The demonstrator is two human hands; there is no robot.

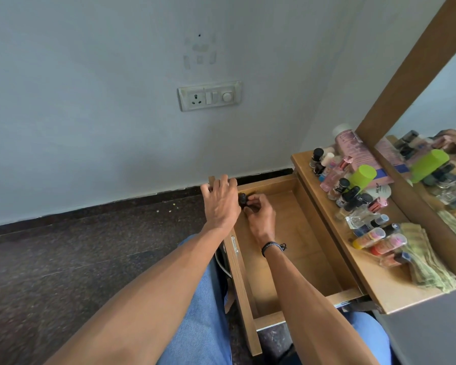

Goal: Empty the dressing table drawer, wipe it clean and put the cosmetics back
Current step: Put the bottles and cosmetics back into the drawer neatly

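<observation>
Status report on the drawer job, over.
Left hand holds the drawer at its front edge. Right hand pinches a small dark item inside, far corner. Visible drawer floor bare; cosmetics on the tabletop.

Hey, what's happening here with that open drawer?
A seated person is working at the dressing table's drawer, which is pulled open. The left hand holds the far corner of the drawer's front, while the right hand pinches a small dark object in the drawer's far corner. The rest of the drawer looks bare. The cosmetics, bottles and tubes, stand crowded on the tabletop beside the mirror.
</observation>
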